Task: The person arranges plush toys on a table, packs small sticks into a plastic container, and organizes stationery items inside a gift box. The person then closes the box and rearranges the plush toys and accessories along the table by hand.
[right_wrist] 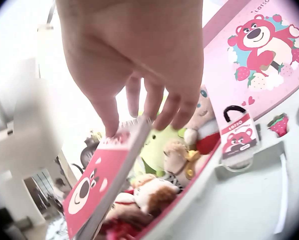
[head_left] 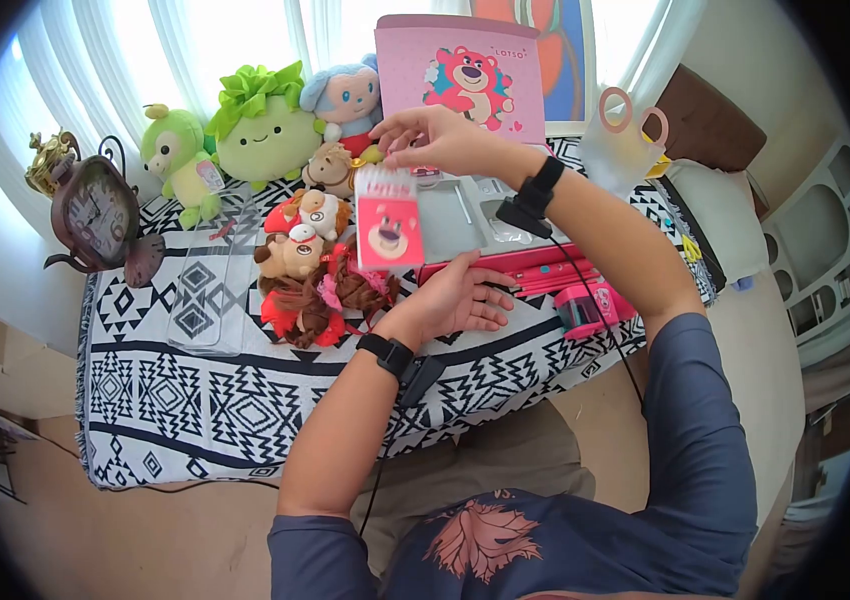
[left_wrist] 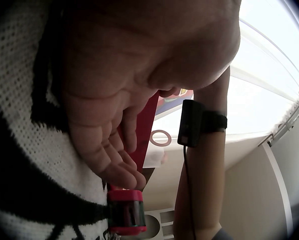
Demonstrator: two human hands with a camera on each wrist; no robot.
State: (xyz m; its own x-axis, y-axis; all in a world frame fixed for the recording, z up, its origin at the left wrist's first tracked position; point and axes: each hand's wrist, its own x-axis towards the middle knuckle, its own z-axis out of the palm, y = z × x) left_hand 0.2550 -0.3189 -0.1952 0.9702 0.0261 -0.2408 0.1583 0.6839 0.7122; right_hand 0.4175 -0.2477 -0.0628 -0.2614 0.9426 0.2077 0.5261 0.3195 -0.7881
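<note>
A small pink notepad with a bear face (head_left: 390, 232) hangs upright from the right hand (head_left: 432, 138); in the right wrist view the thumb and fingers of that hand (right_wrist: 134, 60) pinch the top edge of the notepad (right_wrist: 97, 180). The left hand (head_left: 457, 298) rests on the patterned cloth at the front edge of the pink box, fingers relaxed and holding nothing. Behind the notepad, the box's grey tray (head_left: 445, 212) has moulded compartments. A pink sharpener-like item (head_left: 585, 308) lies right of the left hand, also seen in the left wrist view (left_wrist: 127, 212).
Plush toys (head_left: 270, 125) line the back, with smaller ones (head_left: 295, 255) left of the notepad. An ornate clock (head_left: 95, 212) stands far left beside clear plastic (head_left: 207, 290). The raised pink lid (head_left: 460, 75) is behind the tray. A translucent bag (head_left: 625, 150) stands right.
</note>
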